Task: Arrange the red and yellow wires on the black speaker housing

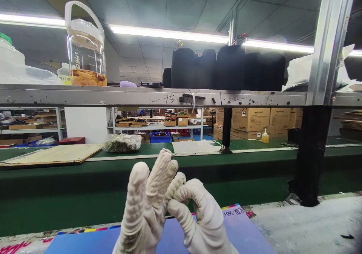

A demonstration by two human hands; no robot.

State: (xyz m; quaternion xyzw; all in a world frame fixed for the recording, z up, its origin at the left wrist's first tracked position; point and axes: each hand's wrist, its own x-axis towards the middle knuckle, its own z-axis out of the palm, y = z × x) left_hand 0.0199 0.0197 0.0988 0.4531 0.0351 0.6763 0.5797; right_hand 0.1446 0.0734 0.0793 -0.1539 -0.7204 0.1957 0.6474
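White, wrinkled cloth gloves cover both my hands. My left hand [147, 208] is raised at the lower centre, its fingers stretched up and apart, with no object in it. My right hand [202, 216] is beside it, thumb and forefinger pinching the fabric of the left glove [171, 189] at one of its fingers. Grey smudges mark the left glove near its base. Under both hands lies a blue-violet sheet [243, 231] with a coloured strip along its far edge and handwriting at its corner.
A green conveyor belt [85, 197] runs across behind the hands. Above it, a metal shelf [127, 95] carries a handled jug [87, 54] and black objects [226, 67]. A black-wrapped post [312, 152] stands right. Beyond are a board [56, 154], a wrapped bundle [123, 143] and cartons [251, 119].
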